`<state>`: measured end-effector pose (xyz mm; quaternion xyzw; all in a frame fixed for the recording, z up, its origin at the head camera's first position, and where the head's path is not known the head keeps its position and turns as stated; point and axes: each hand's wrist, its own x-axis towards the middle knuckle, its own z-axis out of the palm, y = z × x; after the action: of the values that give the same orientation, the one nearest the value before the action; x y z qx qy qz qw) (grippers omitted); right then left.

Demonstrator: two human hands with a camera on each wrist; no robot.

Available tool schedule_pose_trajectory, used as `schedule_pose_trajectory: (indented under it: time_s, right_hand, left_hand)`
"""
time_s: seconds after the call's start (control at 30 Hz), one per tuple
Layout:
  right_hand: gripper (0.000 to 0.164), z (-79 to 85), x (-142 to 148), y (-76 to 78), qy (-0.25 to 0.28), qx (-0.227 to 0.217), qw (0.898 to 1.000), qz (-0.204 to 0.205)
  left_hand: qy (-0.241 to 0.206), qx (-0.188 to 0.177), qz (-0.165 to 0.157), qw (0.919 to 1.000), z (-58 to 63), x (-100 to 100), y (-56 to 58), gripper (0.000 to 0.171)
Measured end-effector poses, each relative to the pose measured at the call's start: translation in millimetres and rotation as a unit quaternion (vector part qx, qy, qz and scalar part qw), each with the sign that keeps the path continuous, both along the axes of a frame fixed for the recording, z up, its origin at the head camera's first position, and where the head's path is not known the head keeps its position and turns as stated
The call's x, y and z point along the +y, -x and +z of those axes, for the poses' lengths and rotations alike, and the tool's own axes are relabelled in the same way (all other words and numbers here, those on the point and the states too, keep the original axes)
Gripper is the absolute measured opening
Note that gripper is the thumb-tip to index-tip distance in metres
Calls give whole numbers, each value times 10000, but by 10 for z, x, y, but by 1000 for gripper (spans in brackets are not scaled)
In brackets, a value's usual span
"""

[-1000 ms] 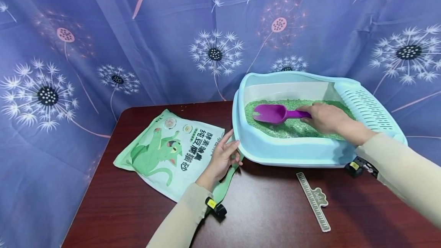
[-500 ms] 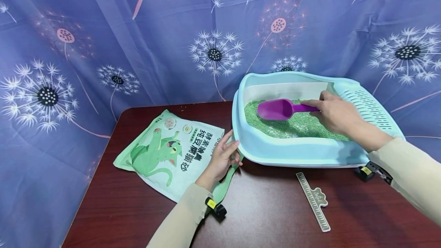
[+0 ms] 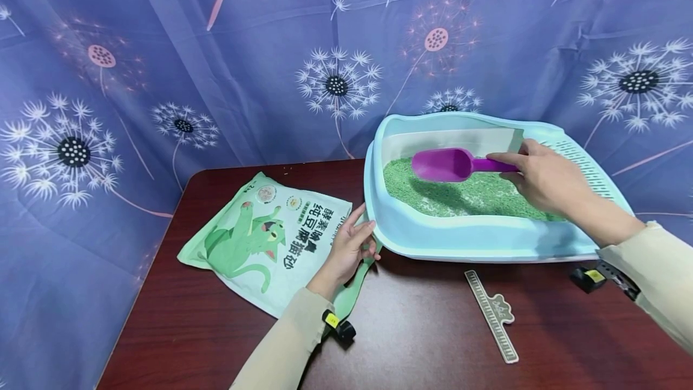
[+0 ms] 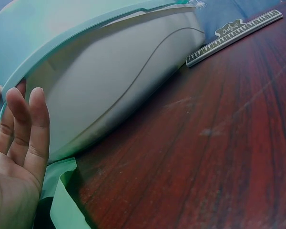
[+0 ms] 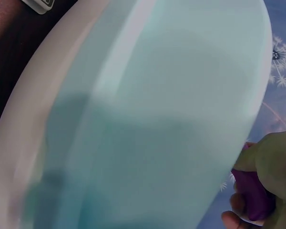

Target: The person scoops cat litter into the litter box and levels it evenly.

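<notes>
My right hand grips the handle of a purple scoop, held above the green litter in a light-blue cat litter box. No green pellets show in the scoop's bowl. In the right wrist view the purple handle sits between thumb and fingers, while the box wall hides the bowl. At the box's left front corner, my left hand pinches the rim, thumb on the outer edge and a finger beneath. Partly under that hand lies a green-and-white litter bag with a cat drawing.
A long bag clip with a scalloped top lies on the dark red table in front of the box. The box's right end carries a slotted step. Behind everything hangs a blue dandelion-print curtain.
My right hand has lifted the scoop up from the litter surface and drawn it to the right. My left hand stays on the rim, and the bag and clip lie as before.
</notes>
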<state>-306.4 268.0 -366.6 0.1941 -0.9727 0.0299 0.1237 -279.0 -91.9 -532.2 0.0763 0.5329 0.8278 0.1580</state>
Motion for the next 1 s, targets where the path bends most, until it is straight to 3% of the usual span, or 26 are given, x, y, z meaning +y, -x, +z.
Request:
schedule_pose_trajectory:
  time_s: [0.43,1.0]
  right_hand:
    - [46,110,133,-209,507,284,9983,14]
    - [45,210,166,-656,1177,399,9922,-91]
  left_hand:
    - [-24,-6,-17,10000,6,3,-4,55]
    - [14,12,19,10000,-14,1,1,54]
